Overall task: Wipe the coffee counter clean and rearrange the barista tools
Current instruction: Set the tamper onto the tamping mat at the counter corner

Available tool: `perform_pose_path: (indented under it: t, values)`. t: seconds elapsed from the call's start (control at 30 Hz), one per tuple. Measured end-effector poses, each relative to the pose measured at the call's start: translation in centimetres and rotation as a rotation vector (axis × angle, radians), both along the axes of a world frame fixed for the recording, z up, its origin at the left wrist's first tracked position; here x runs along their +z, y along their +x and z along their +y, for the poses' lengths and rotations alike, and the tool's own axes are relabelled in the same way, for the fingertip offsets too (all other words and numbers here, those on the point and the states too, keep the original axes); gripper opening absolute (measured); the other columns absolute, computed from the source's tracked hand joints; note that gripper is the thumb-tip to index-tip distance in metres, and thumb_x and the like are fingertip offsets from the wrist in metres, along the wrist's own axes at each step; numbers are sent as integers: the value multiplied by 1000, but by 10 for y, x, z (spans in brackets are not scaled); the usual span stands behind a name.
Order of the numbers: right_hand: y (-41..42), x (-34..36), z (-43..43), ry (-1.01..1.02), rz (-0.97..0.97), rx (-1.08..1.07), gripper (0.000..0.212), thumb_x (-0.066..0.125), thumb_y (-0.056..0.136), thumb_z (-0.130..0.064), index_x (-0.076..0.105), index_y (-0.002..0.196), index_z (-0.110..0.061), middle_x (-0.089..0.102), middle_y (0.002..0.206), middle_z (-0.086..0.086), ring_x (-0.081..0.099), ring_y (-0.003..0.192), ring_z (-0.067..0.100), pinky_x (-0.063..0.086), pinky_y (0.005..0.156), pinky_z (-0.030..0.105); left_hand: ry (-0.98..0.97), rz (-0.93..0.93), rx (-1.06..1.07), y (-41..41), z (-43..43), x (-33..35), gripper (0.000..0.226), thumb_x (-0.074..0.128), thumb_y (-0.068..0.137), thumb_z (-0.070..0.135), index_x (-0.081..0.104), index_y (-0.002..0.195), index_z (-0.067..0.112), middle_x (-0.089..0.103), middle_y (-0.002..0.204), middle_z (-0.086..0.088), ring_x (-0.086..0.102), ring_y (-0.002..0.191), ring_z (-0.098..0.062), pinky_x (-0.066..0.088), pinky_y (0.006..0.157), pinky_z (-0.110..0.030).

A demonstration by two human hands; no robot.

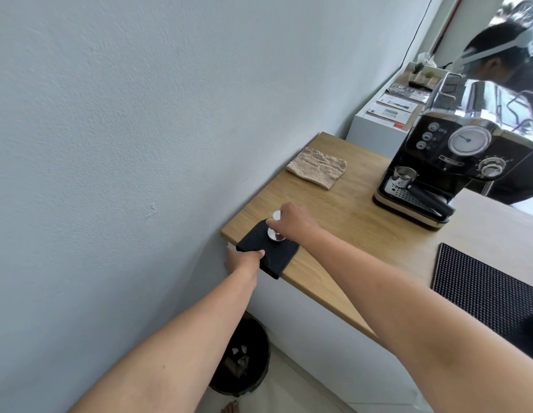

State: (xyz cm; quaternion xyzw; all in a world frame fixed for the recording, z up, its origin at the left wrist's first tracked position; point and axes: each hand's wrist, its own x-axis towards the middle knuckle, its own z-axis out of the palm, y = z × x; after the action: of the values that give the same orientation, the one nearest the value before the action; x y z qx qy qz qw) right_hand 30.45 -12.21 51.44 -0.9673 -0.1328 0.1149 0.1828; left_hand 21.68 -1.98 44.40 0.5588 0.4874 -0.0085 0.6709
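A black tamping mat [276, 257] lies at the near left corner of the wooden counter [342, 234], hanging over its front edge. My left hand [243, 261] grips the mat's left edge at the corner by the wall. A metal tamper [275, 234] stands on the mat, and my right hand [293, 220] is closed around its top. A folded beige cloth [317, 166] rests farther back along the wall. The black espresso machine [456, 156] stands at the right with a portafilter [420, 186] lying on its drip tray.
A black ribbed bar mat [486, 287] lies on the counter at the right. A dark waste bin [244, 356] sits on the floor under the counter corner. The grey wall [125, 144] runs along the left. A person stands behind the machine, beyond a white cabinet [375, 135].
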Motion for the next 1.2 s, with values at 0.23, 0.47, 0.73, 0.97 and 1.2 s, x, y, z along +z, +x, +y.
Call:
perform_pose_path:
  t: [0.23,0.47,0.73,0.97,1.2]
  values:
    - [-6,1,-16,347,65,-147,45,44,96,-57,61,107,-17,60,93,-8,58,84,14,47,69,34,606,9,-137,16,8,32,51,57,87,17,53,137,28,47,139,-8,49,126,-31,41,105,-47]
    - [0,14,-56,424,-36,-334,39,39,102,-34,52,71,-15,61,74,13,49,62,21,30,57,32,648,-292,-380,54,6,74,33,46,86,20,63,107,40,62,118,7,61,107,-18,48,97,-44]
    - [-6,31,-123,366,-116,-609,29,45,95,-26,69,93,-11,73,92,9,67,87,29,54,79,42,686,-430,-857,95,-42,112,23,51,89,22,64,100,37,68,98,10,63,75,-15,50,69,-31]
    - [-28,26,-193,340,-144,-822,24,47,93,-24,71,94,-24,71,93,-3,65,84,23,48,66,29,631,-484,-1056,117,-102,108,27,53,91,19,67,112,28,65,110,5,61,93,-16,51,77,-30]
    - [-23,11,-245,267,-161,-894,24,47,96,-23,69,106,-22,67,92,-2,61,79,20,45,65,29,638,-443,-1149,140,-148,93,37,54,87,17,66,122,24,66,122,-3,61,110,-24,49,97,-34]
